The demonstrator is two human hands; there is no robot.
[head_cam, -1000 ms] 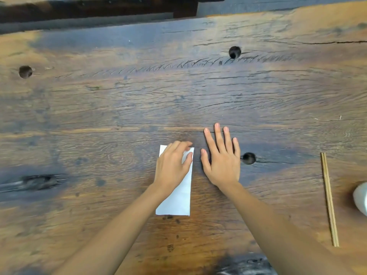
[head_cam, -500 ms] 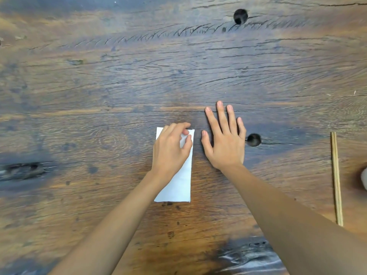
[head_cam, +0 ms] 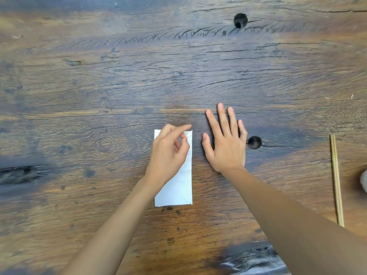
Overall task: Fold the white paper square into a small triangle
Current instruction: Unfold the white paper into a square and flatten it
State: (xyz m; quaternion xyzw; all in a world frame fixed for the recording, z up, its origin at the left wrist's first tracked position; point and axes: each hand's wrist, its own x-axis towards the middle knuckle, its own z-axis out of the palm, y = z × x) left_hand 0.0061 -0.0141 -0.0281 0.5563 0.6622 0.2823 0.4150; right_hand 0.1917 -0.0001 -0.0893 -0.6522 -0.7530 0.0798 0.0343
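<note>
The white paper (head_cam: 177,190) lies folded into a narrow upright rectangle on the wooden table (head_cam: 119,86). My left hand (head_cam: 168,153) sits over its upper half with the fingers curled. The index finger and thumb pinch at the paper's top right corner, and the hand hides most of the top edge. My right hand (head_cam: 225,141) lies flat on the bare wood just right of the paper, palm down and fingers spread, not touching it.
A pair of wooden chopsticks (head_cam: 336,179) lies lengthwise near the right edge, with a white object (head_cam: 364,183) cut off beside it. Dark knot holes (head_cam: 254,142) pit the wood by my right hand and farther back (head_cam: 240,20).
My left hand went from pressing flat on the paper to curled fingers pinching at its top right corner. The camera tilted down, so the scene sits higher. My right hand stayed put.
</note>
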